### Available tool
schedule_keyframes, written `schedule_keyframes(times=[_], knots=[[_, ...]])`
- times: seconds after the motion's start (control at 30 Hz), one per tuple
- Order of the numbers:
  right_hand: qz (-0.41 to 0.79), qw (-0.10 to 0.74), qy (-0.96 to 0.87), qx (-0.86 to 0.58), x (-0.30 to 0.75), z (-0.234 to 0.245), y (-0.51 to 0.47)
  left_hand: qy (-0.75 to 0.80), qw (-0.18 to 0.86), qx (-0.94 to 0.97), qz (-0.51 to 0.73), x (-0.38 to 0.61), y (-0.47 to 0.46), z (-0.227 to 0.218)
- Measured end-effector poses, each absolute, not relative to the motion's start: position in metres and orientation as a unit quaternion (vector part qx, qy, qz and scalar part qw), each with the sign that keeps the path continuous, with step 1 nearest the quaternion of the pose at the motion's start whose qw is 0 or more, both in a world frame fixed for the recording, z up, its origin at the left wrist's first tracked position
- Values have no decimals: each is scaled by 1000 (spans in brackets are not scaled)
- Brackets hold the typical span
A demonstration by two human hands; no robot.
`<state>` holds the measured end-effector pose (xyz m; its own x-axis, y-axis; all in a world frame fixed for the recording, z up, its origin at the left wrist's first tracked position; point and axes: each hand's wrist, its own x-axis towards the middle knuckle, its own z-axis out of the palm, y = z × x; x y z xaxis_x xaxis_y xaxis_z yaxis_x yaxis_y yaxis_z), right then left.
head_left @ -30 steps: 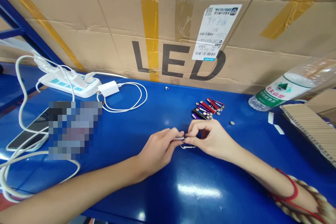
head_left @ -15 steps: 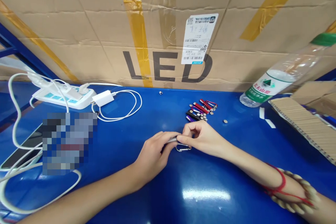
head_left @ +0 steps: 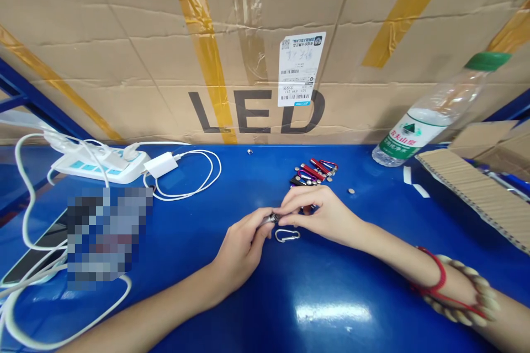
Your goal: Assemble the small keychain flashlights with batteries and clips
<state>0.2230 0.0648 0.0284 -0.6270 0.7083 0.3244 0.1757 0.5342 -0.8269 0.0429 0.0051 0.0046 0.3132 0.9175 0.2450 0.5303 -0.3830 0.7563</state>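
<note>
My left hand (head_left: 244, 240) is closed around a small silver mini flashlight (head_left: 268, 220), whose body lies between thumb and fingers. The thumb and fingertips of my right hand (head_left: 317, 207) pinch the flashlight's dark right end. A silver carabiner clip (head_left: 287, 235) hangs or lies just below my right fingertips; its link to the flashlight is hidden. Behind my right hand are red mini flashlights (head_left: 313, 172) with coloured clips, a dark one partly covered by the hand, and several button cells (head_left: 329, 179) among them.
A lone button cell (head_left: 351, 191) lies right of the pile. At left are a power strip (head_left: 120, 174), a white charger (head_left: 161, 165) and looping cables. A water bottle (head_left: 408, 135) and an open cardboard box (head_left: 467, 187) stand right; a large LED carton (head_left: 144, 66) walls the back.
My right fingers have shifted their pinch at the flashlight's end, where a dark part now shows. The clip sits more apart from the fingers. The camera view has tilted slightly.
</note>
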Motion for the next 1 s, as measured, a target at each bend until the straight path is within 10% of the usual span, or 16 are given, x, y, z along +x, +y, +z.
schedule_keyframes(times=[0.77, 1.0], knots=[[375, 375, -760, -377, 234, 56, 68, 478, 352, 720, 360, 43, 1, 3], [111, 178, -912, -351, 236, 36, 78, 483, 379, 695, 374, 45, 1, 1]])
